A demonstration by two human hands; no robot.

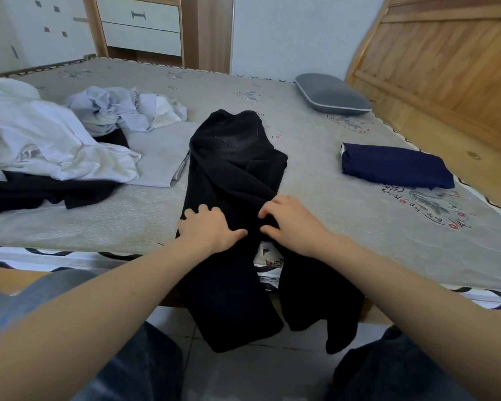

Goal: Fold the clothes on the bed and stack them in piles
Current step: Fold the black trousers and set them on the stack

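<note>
Head view: both hands [211, 227] [289, 221] seemingly press black trousers [232, 169] on bed [330, 198].

Location: a home bedroom. Indicators are a bed [301, 180] with wooden headboard [434, 68], a grey pillow [331, 94], and what appears to be a drawer unit [141, 24].

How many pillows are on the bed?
1: the grey pillow lies at the far right of the bed, near the wooden headboard. The clothes heap might hide others.
</note>
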